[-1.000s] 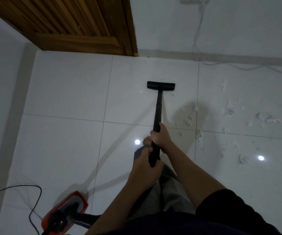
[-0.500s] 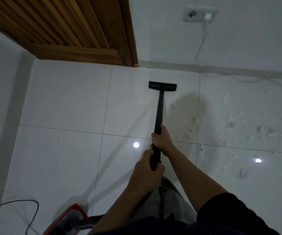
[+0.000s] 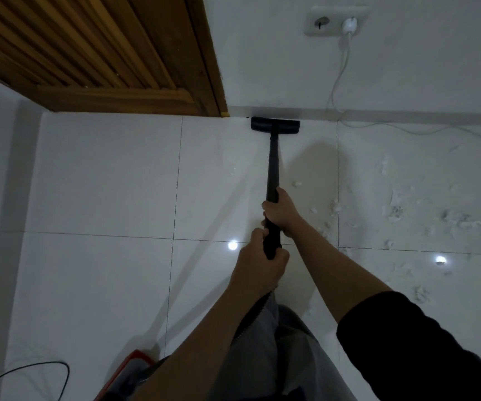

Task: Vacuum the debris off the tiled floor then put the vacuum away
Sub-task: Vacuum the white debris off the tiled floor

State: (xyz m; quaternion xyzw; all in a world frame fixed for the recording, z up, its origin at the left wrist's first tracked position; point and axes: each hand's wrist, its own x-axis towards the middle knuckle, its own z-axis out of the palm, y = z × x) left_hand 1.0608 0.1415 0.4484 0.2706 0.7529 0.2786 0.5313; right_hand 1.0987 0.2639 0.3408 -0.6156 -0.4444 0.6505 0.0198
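Both my hands grip a black vacuum wand. My right hand holds it higher up, my left hand wraps its lower end where the ribbed hose leaves it. The wand's black floor head lies flat on the white tiled floor, right against the skirting of the far wall. White fluffy debris is strewn over the tiles to the right of the wand. The red vacuum body peeks out at the bottom, partly behind my left arm.
A wooden slatted door stands at the back left. On the far wall a socket holds a white plug, and its white cable trails along the floor to the right. A black cord loops at the lower left.
The wand has been pushed forward, so the floor head has slid from mid-tile up to the far wall's skirting. Both hands kept their grip and the view tilted up.
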